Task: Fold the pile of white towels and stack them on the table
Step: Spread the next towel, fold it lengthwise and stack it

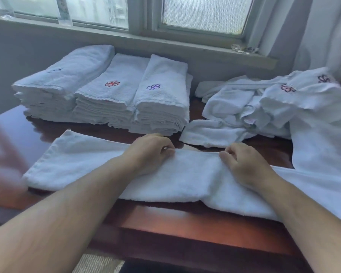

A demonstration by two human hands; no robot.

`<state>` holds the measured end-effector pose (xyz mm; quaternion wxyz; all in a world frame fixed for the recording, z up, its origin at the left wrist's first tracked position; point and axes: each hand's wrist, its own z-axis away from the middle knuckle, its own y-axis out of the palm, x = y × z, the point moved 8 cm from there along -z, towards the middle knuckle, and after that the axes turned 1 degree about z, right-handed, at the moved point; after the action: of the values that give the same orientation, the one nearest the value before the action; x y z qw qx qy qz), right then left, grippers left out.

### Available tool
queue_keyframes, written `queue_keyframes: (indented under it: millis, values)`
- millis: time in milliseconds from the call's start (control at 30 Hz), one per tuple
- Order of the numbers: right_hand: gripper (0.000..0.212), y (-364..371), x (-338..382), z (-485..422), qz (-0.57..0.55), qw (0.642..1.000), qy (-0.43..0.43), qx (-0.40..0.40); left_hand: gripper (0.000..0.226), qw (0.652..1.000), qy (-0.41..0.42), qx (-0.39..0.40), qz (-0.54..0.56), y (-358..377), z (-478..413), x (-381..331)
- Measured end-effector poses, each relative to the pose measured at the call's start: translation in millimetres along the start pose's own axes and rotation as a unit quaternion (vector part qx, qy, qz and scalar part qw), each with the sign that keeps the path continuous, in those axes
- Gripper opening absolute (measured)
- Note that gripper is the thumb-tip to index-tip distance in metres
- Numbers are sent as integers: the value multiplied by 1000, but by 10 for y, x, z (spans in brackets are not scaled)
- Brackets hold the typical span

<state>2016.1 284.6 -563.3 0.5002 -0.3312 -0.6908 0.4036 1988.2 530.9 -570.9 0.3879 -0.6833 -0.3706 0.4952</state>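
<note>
Mid-fold at a window-side desk (185,217): one long white towel (98,166) stretched flat across the near edge, pinned along its far hem by two bare hands. Left hand (152,152) at about 11 o'clock of the towel's middle, fingers curled over the hem, grip clamped on the cloth. Right hand (244,164) just beside it at 1 o'clock, fingers likewise curled onto the same hem, pinching it. Placed close together near the middle, seemingly to hold the hem straight and set a crease for the next fold.

Beyond, at 12 o'clock, three stacks of folded towels (110,95) side by side, touching, under the window sill (185,46), embroidered flower marks uppermost, probably kept facing up for a uniform look. At 2 o'clock, the unfolded pile (264,107), rumpled, within easy reach of the right hand, one loose piece spilling toward the working towel. Right end of the working towel trailing off toward 3 o'clock, off frame.

Judging by the pile, a good share folded, several towels yet to go.
</note>
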Motion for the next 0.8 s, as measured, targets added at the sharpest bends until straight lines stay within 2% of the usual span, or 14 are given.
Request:
queue_keyframes:
  millis: [133,267,333,400,467,500,533,633,800]
  values:
    - [23,51,-47,-31,-11,1000,-19,-5,15,999,15,-26,-12,-25,-87,24]
    - [22,79,-42,-33,3,1000,-20,9,16,1000,10,0,-19,18,-156,42]
    - [22,-24,79,34,72,993,-55,-69,16,999,10,2,-30,-7,-160,12]
    - [19,-121,232,151,81,983,-93,-137,19,999,3,-30,-45,-67,-130,-55]
    - [14,-84,295,251,32,988,-96,-121,27,998,-11,-59,-25,-82,-39,-171]
    - [11,-22,284,292,13,991,-82,-101,32,999,-15,-47,-10,-25,18,-232]
    - [11,57,259,334,13,995,-64,-80,38,1000,-16,-13,-7,76,75,-286]
    - [29,241,194,452,79,995,-49,-34,58,995,-21,80,-50,322,213,-291]
    - [40,269,122,479,79,994,-68,31,64,995,16,65,-78,217,228,-249]
